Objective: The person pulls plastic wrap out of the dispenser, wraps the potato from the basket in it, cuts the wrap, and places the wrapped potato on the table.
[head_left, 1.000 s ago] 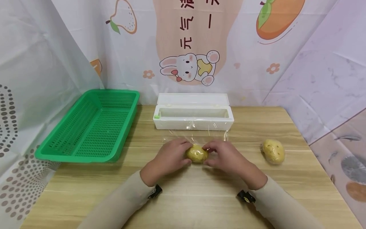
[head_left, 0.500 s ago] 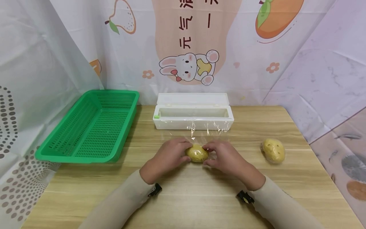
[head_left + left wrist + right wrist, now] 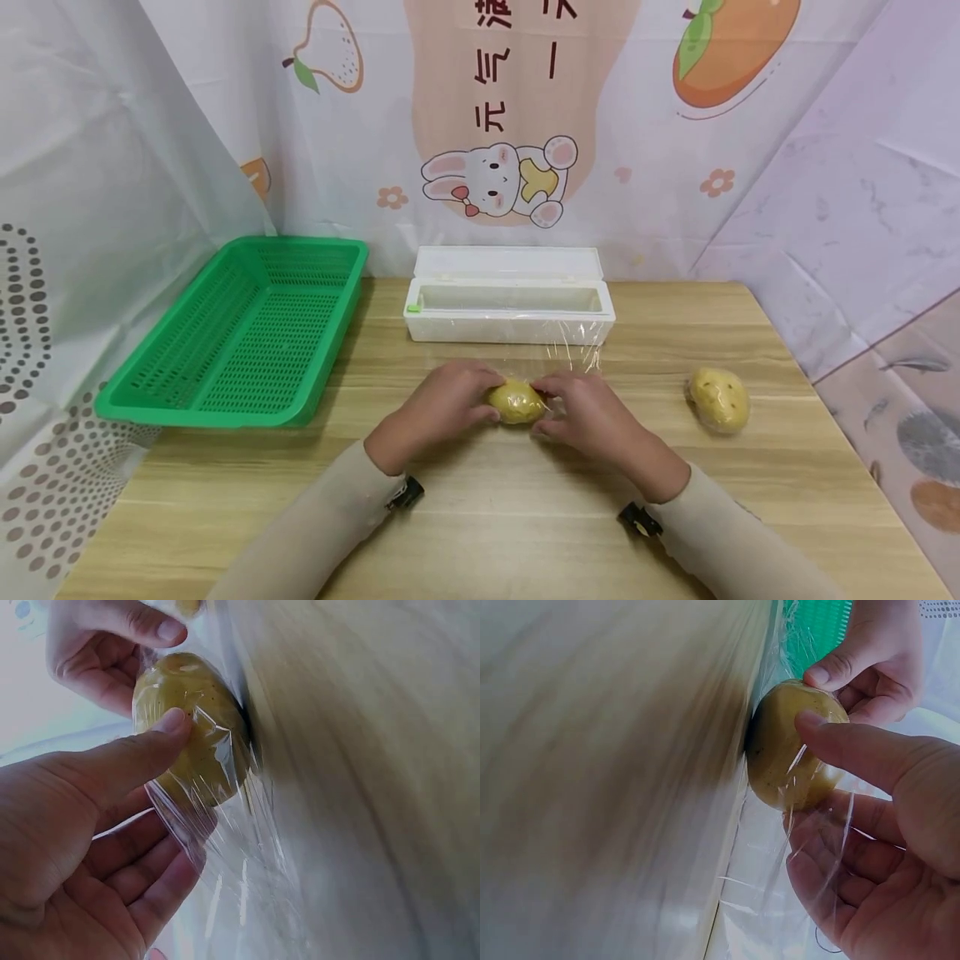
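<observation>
A potato (image 3: 517,402) lies at the middle of the table under clear cling film (image 3: 247,855). My left hand (image 3: 452,398) holds it from the left; in the left wrist view its thumb (image 3: 171,724) presses on the film-covered skin and its fingers curl beneath. From the right, my right hand (image 3: 592,414) grips the other end, thumb (image 3: 814,724) on top and fingers bent under the film. The film stretches from the potato back to a white cling film box (image 3: 510,327), whose lid (image 3: 508,262) stands raised behind it.
A second potato (image 3: 718,400), wrapped in shiny film, sits on the right side of the table (image 3: 495,533). At the left stands a green perforated basket (image 3: 318,350). A printed curtain (image 3: 637,192) hangs along the table's back edge.
Both hands stay at the potato with barely any shift. The creases and glints in the film between the potato and the box have changed, now showing mostly toward the right.
</observation>
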Tool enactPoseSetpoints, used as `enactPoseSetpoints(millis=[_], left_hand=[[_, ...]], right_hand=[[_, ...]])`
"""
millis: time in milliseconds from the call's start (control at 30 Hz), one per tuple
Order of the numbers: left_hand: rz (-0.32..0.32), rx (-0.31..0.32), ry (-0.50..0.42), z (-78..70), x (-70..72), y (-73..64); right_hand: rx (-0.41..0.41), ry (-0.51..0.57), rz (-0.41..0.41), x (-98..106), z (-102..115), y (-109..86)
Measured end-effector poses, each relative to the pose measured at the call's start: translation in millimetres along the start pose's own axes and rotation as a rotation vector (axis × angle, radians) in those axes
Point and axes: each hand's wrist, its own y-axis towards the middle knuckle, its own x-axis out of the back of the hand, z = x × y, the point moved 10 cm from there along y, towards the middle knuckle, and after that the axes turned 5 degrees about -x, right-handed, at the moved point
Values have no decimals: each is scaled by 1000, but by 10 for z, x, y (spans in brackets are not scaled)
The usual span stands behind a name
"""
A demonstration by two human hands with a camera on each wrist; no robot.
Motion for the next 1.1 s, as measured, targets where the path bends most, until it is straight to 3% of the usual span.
enactPoseSetpoints(millis=[133,367,700,1100], left_hand=[[12,-7,-8,-1,-24,2],[58,45,-172,102,-65,-2],[98,27,-313,201,-116,81],[112,-6,-362,309,-129,153]], right_hand=[[-5,12,9,0,-7,-4],[13,12,40,-21,-19,50],[29,82,116,-73,-113,134],[44,99,166,-62,-161,206]])
